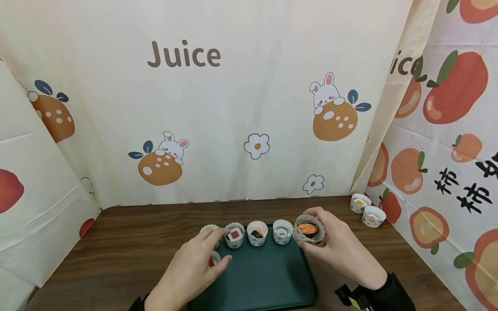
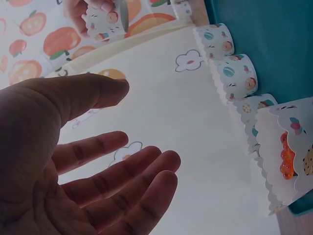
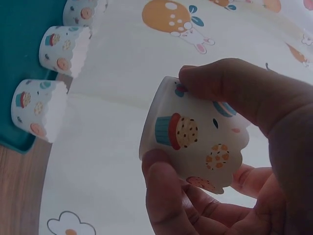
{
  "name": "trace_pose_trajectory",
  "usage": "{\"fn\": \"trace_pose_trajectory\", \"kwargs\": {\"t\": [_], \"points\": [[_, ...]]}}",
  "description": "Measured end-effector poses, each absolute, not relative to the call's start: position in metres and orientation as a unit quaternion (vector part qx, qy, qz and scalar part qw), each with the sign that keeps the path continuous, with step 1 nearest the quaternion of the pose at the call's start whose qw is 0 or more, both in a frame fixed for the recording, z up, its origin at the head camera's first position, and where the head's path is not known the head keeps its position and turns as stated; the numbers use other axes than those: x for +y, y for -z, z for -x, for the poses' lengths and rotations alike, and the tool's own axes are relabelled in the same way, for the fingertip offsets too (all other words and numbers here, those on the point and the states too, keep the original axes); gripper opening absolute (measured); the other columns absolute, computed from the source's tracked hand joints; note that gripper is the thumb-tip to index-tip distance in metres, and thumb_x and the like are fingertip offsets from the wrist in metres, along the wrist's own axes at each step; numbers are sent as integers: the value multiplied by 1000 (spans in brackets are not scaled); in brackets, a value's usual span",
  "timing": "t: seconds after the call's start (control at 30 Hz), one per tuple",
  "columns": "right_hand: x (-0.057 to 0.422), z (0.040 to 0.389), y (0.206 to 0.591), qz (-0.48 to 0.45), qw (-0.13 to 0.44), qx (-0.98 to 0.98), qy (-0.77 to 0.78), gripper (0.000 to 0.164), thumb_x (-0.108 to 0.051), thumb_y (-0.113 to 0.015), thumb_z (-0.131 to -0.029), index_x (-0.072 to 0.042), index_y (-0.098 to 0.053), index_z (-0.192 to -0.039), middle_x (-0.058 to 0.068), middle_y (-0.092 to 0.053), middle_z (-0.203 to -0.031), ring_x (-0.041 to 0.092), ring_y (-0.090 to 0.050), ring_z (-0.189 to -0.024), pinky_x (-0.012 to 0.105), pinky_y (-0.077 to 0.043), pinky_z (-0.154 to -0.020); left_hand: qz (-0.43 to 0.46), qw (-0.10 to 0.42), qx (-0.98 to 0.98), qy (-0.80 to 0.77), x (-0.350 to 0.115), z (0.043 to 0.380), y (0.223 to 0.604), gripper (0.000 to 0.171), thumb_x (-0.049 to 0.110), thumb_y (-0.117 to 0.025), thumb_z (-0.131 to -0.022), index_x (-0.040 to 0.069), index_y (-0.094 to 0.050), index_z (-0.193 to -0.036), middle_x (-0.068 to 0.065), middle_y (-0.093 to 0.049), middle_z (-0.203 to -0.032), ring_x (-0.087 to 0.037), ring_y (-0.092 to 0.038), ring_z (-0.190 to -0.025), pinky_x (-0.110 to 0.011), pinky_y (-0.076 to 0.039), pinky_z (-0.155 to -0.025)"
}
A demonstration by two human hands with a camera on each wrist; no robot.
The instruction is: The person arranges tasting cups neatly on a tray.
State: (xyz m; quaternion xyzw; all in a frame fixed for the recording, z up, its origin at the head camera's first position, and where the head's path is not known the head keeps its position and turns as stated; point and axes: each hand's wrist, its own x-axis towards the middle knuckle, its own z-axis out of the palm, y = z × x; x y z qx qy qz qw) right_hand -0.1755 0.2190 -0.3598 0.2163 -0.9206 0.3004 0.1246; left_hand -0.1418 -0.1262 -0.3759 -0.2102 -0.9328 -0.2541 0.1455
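Observation:
My right hand (image 1: 338, 242) grips a paper baking cup (image 3: 188, 139) with a scalloped rim and printed cupcakes, thumb on one side and fingers on the other. Inside that cup lies a sushi piece with an orange topping (image 1: 307, 229). My left hand (image 1: 194, 263) hovers over the left side of the green tray (image 1: 268, 276), its fingers spread and holding nothing. Behind it, two cups are partly hidden; one, with orange-red beads (image 2: 287, 156), shows better in the left wrist view. More sushi cups (image 1: 256, 240) stand in a row along the tray's far edge.
Two further cups, one with a yellow-and-white piece (image 1: 359, 204) and one with a pale piece (image 1: 374, 217), stand on the wooden table (image 1: 136, 242) at the back right corner. Printed curtains (image 1: 233, 108) hang behind and along both sides.

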Motion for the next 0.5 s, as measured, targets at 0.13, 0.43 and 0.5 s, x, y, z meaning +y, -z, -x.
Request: {"fn": "trace_pose_trajectory", "kwargs": {"t": [0.13, 0.43, 0.5], "points": [[214, 172, 358, -227, 111, -912, -323, 54, -28, -90, -89, -18, -60, -133, -2, -70, -118, 7, -63, -95, 24, -59, -73, 198, 134, -936, 257, -124, 141, 375, 56, 23, -91, -86, 19, -69, -137, 3, -69, -112, 2, -53, -68, -19, -54, -65], [200, 163, 361, -259, 114, -897, -339, 54, -22, -92, -86, -20, -61, -130, -4, -67, -114, 1, -61, -91, 22, -58, -71, 219, 94, -919, 313, -119, 138, 373, 53, 25, -89, -89, 21, -69, -138, 9, -69, -104, 1, -59, -83, -20, -52, -65], [198, 162, 361, -266, 113, -895, -341, 54, -23, -92, -86, -20, -61, -130, -4, -67, -114, 2, -61, -90, 22, -57, -69, 229, 96, -913, 324, -118, 136, 373, 52, 25, -89, -90, 21, -68, -137, 10, -67, -103, 2, -57, -84, -20, -51, -63]]}}
